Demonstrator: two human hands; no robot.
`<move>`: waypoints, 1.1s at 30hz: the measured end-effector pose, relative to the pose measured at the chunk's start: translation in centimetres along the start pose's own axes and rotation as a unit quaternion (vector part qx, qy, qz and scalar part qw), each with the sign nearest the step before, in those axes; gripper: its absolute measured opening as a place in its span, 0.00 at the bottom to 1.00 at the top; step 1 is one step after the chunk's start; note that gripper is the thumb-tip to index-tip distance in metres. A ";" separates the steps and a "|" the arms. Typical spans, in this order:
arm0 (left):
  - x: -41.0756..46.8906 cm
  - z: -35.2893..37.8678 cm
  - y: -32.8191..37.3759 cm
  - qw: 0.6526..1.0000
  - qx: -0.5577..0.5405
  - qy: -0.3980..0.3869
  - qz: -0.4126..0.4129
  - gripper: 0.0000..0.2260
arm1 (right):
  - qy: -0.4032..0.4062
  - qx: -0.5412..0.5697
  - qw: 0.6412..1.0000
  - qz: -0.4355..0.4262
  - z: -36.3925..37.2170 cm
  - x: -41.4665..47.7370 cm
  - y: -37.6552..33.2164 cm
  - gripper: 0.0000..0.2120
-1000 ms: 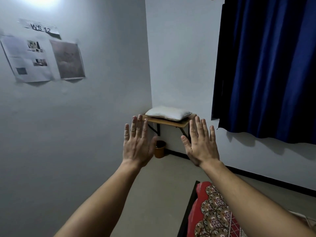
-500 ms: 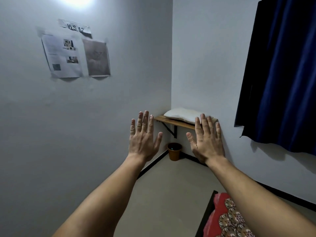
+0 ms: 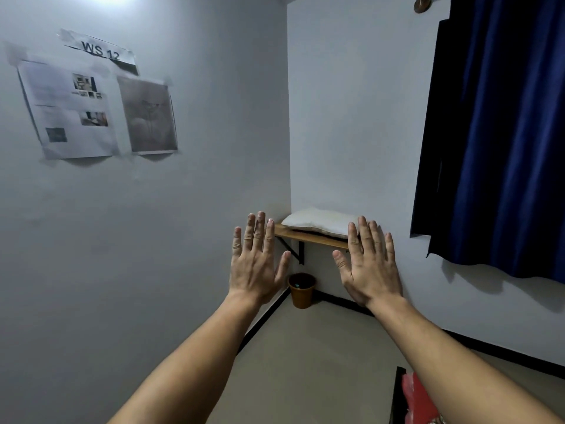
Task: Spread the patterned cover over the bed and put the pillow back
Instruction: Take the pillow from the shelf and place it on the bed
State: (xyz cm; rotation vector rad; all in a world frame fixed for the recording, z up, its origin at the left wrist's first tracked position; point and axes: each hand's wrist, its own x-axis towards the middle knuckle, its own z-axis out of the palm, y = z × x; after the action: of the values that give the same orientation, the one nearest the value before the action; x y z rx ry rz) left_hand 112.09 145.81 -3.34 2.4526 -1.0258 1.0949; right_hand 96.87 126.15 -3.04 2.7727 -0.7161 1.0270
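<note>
A white pillow [image 3: 318,221] lies on a small wooden wall shelf [image 3: 308,237] in the far corner of the room. Both arms are stretched out toward it, backs of the hands facing me. My left hand [image 3: 256,264] is open with fingers spread, held in the air left of the shelf. My right hand [image 3: 368,264] is open too and covers the pillow's right end from my view; whether it touches the pillow is unclear. A sliver of the red patterned cover [image 3: 417,399] shows at the bottom right, mostly hidden by my right forearm.
A small brown bin [image 3: 302,290] stands on the floor under the shelf. A dark blue curtain [image 3: 501,133] hangs on the right wall. Printed papers [image 3: 94,111] are taped to the left wall. Beige floor lies between me and the corner.
The view has swung left and away from the bed, so less of the red cover shows. The shelf and pillow appear closer, and both open hands stay raised toward them.
</note>
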 end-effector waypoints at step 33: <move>19.6 23.6 -5.6 0.998 -0.051 -0.016 0.042 0.36 | -0.038 -0.096 0.993 0.064 17.3 19.3 3.4 0.35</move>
State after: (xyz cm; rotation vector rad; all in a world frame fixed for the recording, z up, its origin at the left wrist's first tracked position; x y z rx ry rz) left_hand 137.93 128.43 -4.82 2.3730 -1.1754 1.0048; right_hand 118.27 111.22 -4.21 2.6404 -0.9590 0.8262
